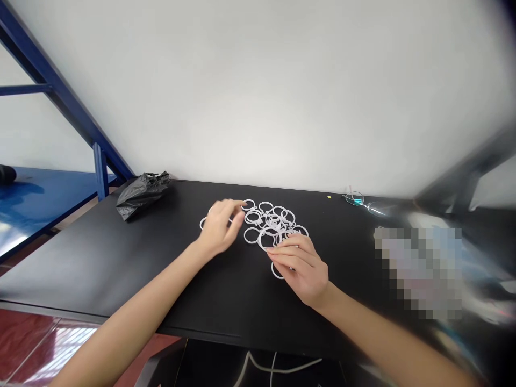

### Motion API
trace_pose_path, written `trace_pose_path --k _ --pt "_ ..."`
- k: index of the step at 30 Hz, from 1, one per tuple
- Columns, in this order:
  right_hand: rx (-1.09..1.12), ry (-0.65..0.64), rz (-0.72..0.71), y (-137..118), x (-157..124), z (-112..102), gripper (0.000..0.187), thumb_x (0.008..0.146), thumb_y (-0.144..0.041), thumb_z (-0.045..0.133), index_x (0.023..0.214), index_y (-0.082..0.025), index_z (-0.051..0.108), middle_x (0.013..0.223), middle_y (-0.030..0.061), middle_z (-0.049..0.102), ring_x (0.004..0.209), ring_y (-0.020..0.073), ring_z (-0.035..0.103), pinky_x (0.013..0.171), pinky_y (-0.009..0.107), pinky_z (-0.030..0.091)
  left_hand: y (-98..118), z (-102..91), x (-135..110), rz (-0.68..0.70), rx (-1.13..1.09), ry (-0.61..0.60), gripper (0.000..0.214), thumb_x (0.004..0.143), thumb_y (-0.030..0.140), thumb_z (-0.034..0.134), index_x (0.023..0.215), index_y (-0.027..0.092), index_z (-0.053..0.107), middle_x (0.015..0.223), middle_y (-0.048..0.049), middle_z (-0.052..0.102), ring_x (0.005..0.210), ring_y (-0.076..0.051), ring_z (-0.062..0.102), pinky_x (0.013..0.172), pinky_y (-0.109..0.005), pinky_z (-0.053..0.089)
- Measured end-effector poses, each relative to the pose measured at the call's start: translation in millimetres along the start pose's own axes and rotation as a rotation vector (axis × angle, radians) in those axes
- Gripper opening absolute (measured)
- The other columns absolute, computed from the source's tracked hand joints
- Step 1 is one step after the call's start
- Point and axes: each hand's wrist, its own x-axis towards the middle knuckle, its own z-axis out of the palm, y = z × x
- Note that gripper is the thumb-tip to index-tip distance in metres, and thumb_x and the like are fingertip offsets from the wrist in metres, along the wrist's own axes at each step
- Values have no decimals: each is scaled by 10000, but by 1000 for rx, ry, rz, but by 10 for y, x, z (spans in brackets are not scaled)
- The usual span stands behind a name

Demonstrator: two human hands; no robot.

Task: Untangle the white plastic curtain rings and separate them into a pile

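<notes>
Several white rings with small eyelets, which look like plastic curtain rings [252,235], lie in a loose, overlapping heap on the black table [193,301]. My left hand [220,226] is at the heap's left side, thumb and fingers apart, with nothing visible between them. Its index fingertip is close to a ring at the back [249,201]. Partly hidden behind that hand is another ring [202,222]. My right hand [302,266] reaches over the front right of the heap, its fingertips closed at the near edge of a ring [260,244]. One more ring [276,272] shows partly beneath the right hand.
A crumpled black plastic bag [145,193] lies at the back left. Eyeglasses [355,200] rest near the wall at the back right. Clear plastic packaging [475,274], partly blurred out, is on the right. A blue metal frame [68,102] stands at the left; cables [278,370] hang below the front edge.
</notes>
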Motion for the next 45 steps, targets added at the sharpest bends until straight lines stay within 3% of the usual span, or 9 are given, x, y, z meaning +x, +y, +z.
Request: trace_pose_path --k 3,6,13,16,20,26,30,33,45 --pt "-36 -26 7 -1 -14 -1 266 825 -34 672 978 -249 706 835 -6 787 765 177 695 813 396 543 334 95 -112 45 -475 -122 370 1014 390 335 1175 135 550 784 -37 632 698 -155 596 699 -301 491" --pt "-28 -52 6 6 -31 18 253 840 -54 667 992 -252 706 836 -4 783 781 182 701 791 388 561 550 180 -197 -95 -655 -213 354 1026 379 329 1039 146 595 759 -29 617 656 -134 594 638 -267 500" --pt "34 -20 -5 56 15 0 377 790 -22 697 1121 -199 667 1032 105 741 932 224 707 760 375 628 530 223 -153 -395 -942 -248 401 1016 445 353 722 185 436 622 32 521 501 -96 522 561 -256 467" --pt "111 -23 231 63 20 -11 355 828 -108 691 1161 -227 657 1169 120 683 969 224 697 759 380 638 467 183 -99 -442 -1069 -354 445 992 490 386 663 191 389 567 41 481 448 -90 481 521 -258 433" --pt "340 -93 498 20 -11 -4 281 898 -158 618 1168 -225 657 1007 74 718 880 185 708 719 323 644 448 126 -65 -485 -1142 -472 479 973 491 409 602 194 356 524 41 429 452 -98 478 519 -264 411" --pt "279 -15 431 -34 -27 -1 222 860 -86 649 1012 -228 728 889 48 757 786 185 719 701 326 625 546 112 -132 -362 -950 -382 387 1008 411 359 707 183 440 592 30 488 521 -105 511 588 -265 445" --pt "284 31 355 -76 -32 26 295 820 -23 667 1021 -230 730 864 43 761 738 181 716 635 313 609 534 165 -235 3 -625 -216 320 956 479 481 1040 171 502 732 9 555 604 -113 529 587 -243 451" --pt "290 25 305 -100 -19 29 357 808 2 669 1068 -236 725 868 45 762 702 170 705 603 305 598 468 188 -257 206 -450 -126 368 915 541 520 976 179 516 692 26 514 550 -96 471 525 -215 416" --pt "226 -58 116 -120 36 -27 484 858 22 591 1282 -209 632 895 75 745 732 175 697 581 297 595 482 68 -175 284 -400 -133 200 940 371 471 866 187 498 588 67 421 484 -74 383 462 -171 365"
